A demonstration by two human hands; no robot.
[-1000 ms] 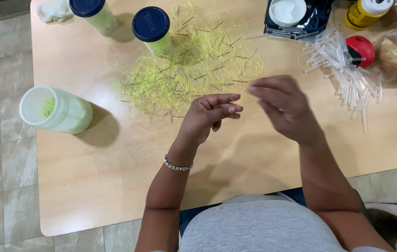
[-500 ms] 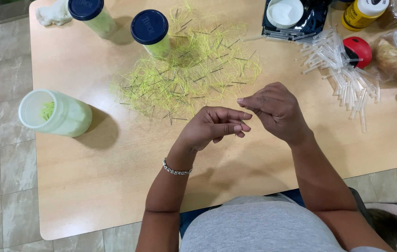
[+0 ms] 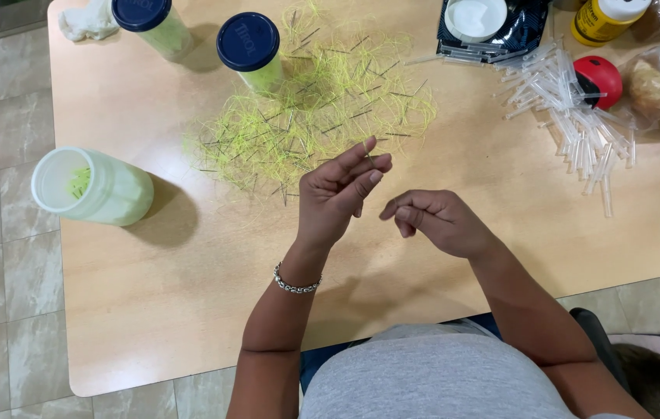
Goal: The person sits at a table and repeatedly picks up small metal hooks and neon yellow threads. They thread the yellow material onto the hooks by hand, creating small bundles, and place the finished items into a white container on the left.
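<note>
I'm seeing both hands raised over the tabletop, just below the pile of yellow-green threads w/ dark needle-like pins. Left hand is standing upright, fingers loosely extended, thumb & forefinger tips pinching what's looking like a thin thread; too fine to tell for sure. Right hand is curling into a loose fist, thumb & forefinger pressing together, pointing toward the left; can't tell if it's gripping anything. A beaded bracelet is sitting on the left wrist. Open white jar is lying on its side far left. Clear plastic tubes are lying scattered at right, well apart from the hands.
</note>
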